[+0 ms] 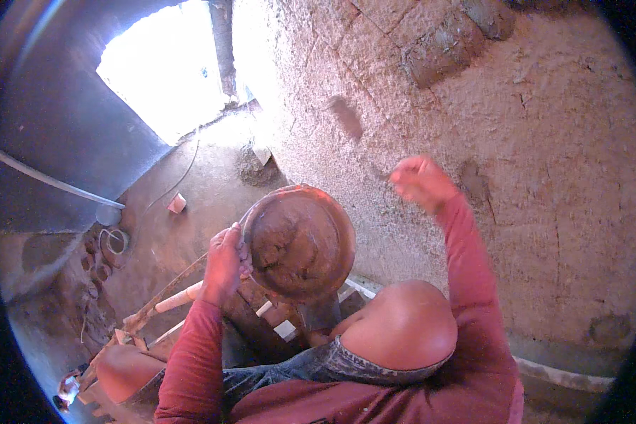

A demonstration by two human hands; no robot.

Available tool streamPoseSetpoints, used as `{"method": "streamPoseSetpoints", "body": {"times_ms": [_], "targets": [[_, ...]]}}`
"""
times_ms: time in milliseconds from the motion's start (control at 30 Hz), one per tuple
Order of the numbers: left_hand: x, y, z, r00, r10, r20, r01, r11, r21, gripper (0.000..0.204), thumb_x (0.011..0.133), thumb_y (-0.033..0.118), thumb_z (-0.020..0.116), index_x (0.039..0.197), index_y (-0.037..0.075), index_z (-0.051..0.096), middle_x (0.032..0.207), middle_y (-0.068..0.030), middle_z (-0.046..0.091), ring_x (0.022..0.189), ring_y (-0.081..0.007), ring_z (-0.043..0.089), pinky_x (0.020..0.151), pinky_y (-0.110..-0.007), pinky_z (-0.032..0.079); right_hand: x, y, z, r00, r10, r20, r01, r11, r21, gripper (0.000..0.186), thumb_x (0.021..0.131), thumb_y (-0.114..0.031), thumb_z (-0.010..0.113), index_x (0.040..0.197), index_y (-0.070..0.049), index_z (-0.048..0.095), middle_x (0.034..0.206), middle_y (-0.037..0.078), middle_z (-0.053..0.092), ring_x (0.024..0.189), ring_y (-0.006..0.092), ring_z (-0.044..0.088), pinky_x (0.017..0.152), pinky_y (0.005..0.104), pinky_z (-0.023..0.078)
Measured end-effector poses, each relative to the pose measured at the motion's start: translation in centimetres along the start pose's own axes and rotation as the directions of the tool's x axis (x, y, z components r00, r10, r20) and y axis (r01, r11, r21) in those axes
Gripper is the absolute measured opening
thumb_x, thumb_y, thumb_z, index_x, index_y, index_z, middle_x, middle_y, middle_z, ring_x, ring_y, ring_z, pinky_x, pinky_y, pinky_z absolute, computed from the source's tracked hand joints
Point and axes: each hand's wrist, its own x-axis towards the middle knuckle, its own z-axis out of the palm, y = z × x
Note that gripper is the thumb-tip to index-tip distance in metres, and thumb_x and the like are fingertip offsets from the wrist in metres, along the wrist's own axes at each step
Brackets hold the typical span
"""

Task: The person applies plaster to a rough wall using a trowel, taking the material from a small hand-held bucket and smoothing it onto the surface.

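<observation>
A round basin (348, 244) of wet brown mud (293, 244) is tilted toward me above my lap. My left hand (226, 260) grips its left rim, fingers wrapped round the edge. Up against the rough mud-plastered wall (544, 191) on the right, my right hand (422, 184) is raised with its fingers curled closed. A thin dark shape shows beside its fingertips, too blurred to name. Left of that hand, a darker damp patch (348, 119) marks the wall.
Below my legs are wooden poles (180, 298) of a raised support. On the floor far down lie a small pinkish block (177, 203) and a bucket (114, 242). A bright opening (166, 71) is at the far left. Someone (68, 389) appears at the lower left.
</observation>
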Motion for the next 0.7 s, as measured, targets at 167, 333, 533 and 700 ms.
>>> {"method": "streamPoseSetpoints", "body": {"times_ms": [167, 333, 533, 700], "targets": [[0.0, 0.2, 0.2, 1.000, -0.010, 0.000, 0.010, 1.000, -0.029, 0.032, 0.107, 0.032, 0.049, 0.079, 0.016, 0.047, 0.063, 0.0044, 0.041, 0.047, -0.0085, 0.039, 0.042, -0.028, 0.033, -0.9, -6.9, -10.3, 0.827, -0.147, -0.543, 0.212, 0.976, 0.059, 0.017, 0.093, -0.026, 0.072, 0.087, -0.011, 0.071, 0.072, -0.001, 0.064, 0.059, 0.0086, 0.056, 0.051, 0.0248, 0.044], [0.1, -0.4, -0.9, 0.999, -0.031, 0.024, 0.033, 0.996, -0.084, 0.034, 0.107, 0.033, 0.048, 0.078, 0.016, 0.043, 0.060, 0.0039, 0.038, 0.043, -0.0087, 0.036, 0.040, -0.027, 0.030, -8.4, -13.7, -9.9, 0.806, -0.437, -0.400, 0.153, 0.805, -0.573, 0.022, 0.095, -0.027, 0.070, 0.090, -0.006, 0.070, 0.073, 0.002, 0.065, 0.061, 0.0120, 0.056, 0.056, 0.0285, 0.045], [0.5, -0.5, 0.0, 0.999, -0.044, 0.020, 0.046, 0.992, -0.115, 0.030, 0.107, 0.032, 0.049, 0.083, 0.015, 0.048, 0.060, 0.0057, 0.039, 0.045, -0.0085, 0.037, 0.042, -0.027, 0.031, -11.4, -12.4, 5.5, 0.906, -0.397, 0.148, 0.189, 0.067, -0.980, 0.017, 0.083, -0.021, 0.071, 0.080, -0.005, 0.066, 0.074, 0.016, 0.066, 0.067, 0.0282, 0.064, 0.064, 0.0416, 0.050], [0.2, -0.8, -1.4, 0.994, -0.044, 0.101, 0.054, 0.993, -0.104, 0.031, 0.105, 0.036, 0.051, 0.090, 0.011, 0.060, 0.068, 0.0036, 0.048, 0.052, -0.0087, 0.044, 0.045, -0.027, 0.036, -7.6, -9.0, 12.8, 0.845, -0.335, 0.416, 0.388, -0.150, -0.909, 0.012, 0.078, -0.016, 0.067, 0.069, -0.008, 0.066, 0.072, 0.017, 0.066, 0.077, 0.0330, 0.070, 0.067, 0.0459, 0.053]]}}
